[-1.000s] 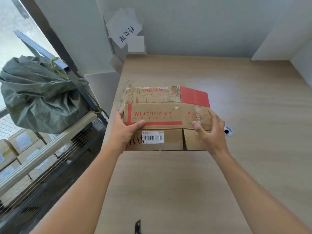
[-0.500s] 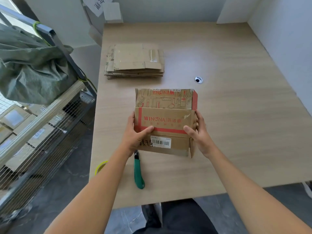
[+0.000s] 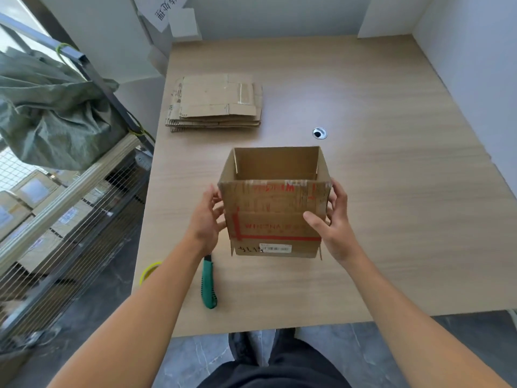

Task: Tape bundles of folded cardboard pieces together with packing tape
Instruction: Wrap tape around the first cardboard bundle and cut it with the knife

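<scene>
Opened cardboard box [image 3: 274, 214] over table [image 3: 405, 191] middle, toward front edge. Left grip [image 3: 208, 219] and right grip [image 3: 333, 219] clasp its side edges. Flattened cardboard stack [image 3: 215, 102] near far-left corner, utility knife [image 3: 209, 284] by front edge. Wide tabletop runs to right edge.
</scene>
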The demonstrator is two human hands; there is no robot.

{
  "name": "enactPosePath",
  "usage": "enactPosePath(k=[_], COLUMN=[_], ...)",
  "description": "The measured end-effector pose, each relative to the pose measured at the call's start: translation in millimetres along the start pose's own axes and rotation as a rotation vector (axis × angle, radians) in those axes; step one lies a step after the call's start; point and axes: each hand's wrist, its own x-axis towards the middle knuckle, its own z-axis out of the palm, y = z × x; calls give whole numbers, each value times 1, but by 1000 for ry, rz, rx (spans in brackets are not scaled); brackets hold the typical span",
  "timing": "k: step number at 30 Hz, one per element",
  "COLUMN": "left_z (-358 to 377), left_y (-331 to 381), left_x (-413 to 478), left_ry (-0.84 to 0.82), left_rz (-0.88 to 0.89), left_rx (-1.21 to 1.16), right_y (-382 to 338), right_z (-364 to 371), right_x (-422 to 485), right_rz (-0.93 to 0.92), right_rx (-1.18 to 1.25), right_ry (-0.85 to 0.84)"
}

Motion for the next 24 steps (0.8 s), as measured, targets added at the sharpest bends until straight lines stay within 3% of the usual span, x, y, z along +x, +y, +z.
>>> enactPosePath(k=[6, 9, 15, 20, 24], left_z=[5, 10, 36, 45, 60], left_y=[-13, -28, -37, -36, -22], left_x=[-20, -34, -43, -45, -45], left_ry=[-137, -210, -156, -236, -179], left_rz=[-163, -147, -55, -13, -5], left_rx=[20, 27, 48, 208, 406], right_y=[13, 18, 14, 16, 15], right_z=[-33, -42, -49, -62, -62], right_x=[-16, -20, -20, -21, -22], right_rz=[52, -13, -21, -25, 38], right_rx=[16, 21, 54, -136, -221], right_ry=[-159, -150, -75, -271, -334])
